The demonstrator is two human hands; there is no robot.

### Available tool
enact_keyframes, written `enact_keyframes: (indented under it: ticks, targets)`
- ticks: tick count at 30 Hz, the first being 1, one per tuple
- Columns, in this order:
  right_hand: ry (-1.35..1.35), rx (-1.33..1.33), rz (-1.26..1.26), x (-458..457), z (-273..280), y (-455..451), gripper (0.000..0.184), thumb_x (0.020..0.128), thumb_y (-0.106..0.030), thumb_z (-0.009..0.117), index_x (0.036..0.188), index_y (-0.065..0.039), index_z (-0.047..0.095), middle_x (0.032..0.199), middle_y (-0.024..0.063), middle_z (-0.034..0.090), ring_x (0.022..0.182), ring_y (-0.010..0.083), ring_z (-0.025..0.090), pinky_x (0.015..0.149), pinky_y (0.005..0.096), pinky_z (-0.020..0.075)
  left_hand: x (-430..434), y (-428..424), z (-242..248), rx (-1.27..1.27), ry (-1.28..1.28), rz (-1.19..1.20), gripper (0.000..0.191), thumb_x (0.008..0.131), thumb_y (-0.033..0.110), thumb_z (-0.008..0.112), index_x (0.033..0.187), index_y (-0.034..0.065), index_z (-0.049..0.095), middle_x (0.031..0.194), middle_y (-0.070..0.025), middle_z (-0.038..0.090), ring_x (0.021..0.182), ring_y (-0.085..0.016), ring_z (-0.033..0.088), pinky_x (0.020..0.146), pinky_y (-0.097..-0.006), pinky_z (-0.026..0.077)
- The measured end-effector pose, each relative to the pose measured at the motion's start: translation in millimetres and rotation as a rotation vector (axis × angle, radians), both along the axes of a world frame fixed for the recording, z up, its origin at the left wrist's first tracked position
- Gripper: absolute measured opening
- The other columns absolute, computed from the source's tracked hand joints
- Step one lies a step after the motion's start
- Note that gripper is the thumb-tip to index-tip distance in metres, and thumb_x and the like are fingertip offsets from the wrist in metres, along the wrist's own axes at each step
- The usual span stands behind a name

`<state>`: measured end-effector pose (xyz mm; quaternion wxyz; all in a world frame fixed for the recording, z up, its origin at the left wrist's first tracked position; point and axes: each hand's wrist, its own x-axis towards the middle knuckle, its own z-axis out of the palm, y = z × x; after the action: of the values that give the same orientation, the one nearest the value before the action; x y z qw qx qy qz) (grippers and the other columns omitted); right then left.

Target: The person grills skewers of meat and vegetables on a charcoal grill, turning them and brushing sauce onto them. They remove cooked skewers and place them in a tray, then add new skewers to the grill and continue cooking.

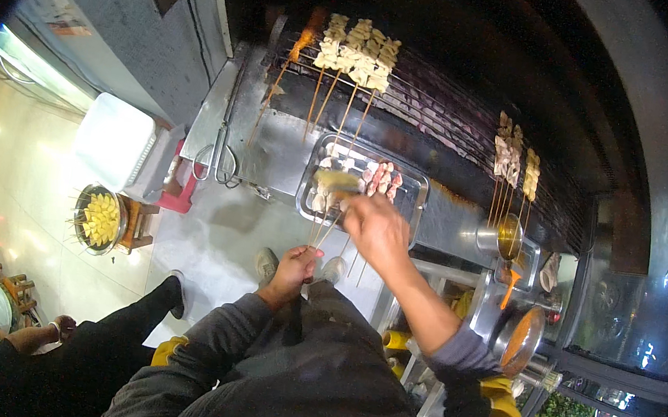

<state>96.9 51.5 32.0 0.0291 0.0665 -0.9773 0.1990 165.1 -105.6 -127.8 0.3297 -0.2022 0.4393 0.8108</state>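
Note:
My left hand (294, 272) grips the thin stick ends of a few meat skewers (320, 201), whose pale meat lies over the left side of a steel tray (422, 203). Above that meat, my right hand (376, 229) is closed around a motion-blurred tool that looks like a basting brush (337, 180); its handle is mostly hidden by the fingers. Pinker raw meat skewers (382, 180) rest in the tray's right half, partly covered by my right hand, with their sticks pointing towards me.
Pale skewers (358, 54) and an orange-coated one lie on the charcoal grill (437, 112) behind the tray. More skewers (507, 151) cook farther right. An oil pot (510, 238) and a bowl of orange seasoning (521, 341) stand right. Tongs (218, 152) hang left; another person's leg (143, 310) is close.

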Motion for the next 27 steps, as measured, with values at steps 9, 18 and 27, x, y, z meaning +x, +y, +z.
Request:
enact_keyframes:
  ticks: [9,18,27]
  targets:
    - [0.159,-0.227,-0.243,-34.1,-10.3,12.9,0.020,0.085,-0.021,0.056,0.094,-0.008,0.067,0.090,0.0172,0.066,0.080,0.0351,0.064,0.070,0.0441,0.0510,2.0,-1.8,8.5,0.060,-0.108,-0.066,0.020,0.096,0.021,0.052,0.094,0.0031,0.060,0.058,0.0031,0.042,0.046,-0.008,0.033,0.044,-0.0249,0.027]
    - [-0.168,-0.199,-0.279,30.7,-23.2,-18.6,0.020,0.087,-0.021,0.057,0.099,-0.006,0.062,0.083,0.0170,0.067,0.073,0.0360,0.065,0.065,0.0437,0.0522,-2.3,7.1,4.5,0.043,-0.054,-0.038,0.022,0.098,0.021,0.048,0.095,0.0015,0.058,0.059,0.0026,0.040,0.047,-0.008,0.031,0.044,-0.0254,0.025]
    - [-0.081,-0.172,-0.348,-2.7,0.4,22.3,0.018,0.087,-0.021,0.056,0.097,-0.007,0.062,0.080,0.0189,0.066,0.074,0.0382,0.065,0.065,0.0439,0.0512,4.1,6.2,15.7,0.047,-0.043,-0.055,0.020,0.097,0.020,0.050,0.099,0.0018,0.057,0.060,0.0009,0.045,0.048,-0.009,0.036,0.047,-0.0244,0.031]
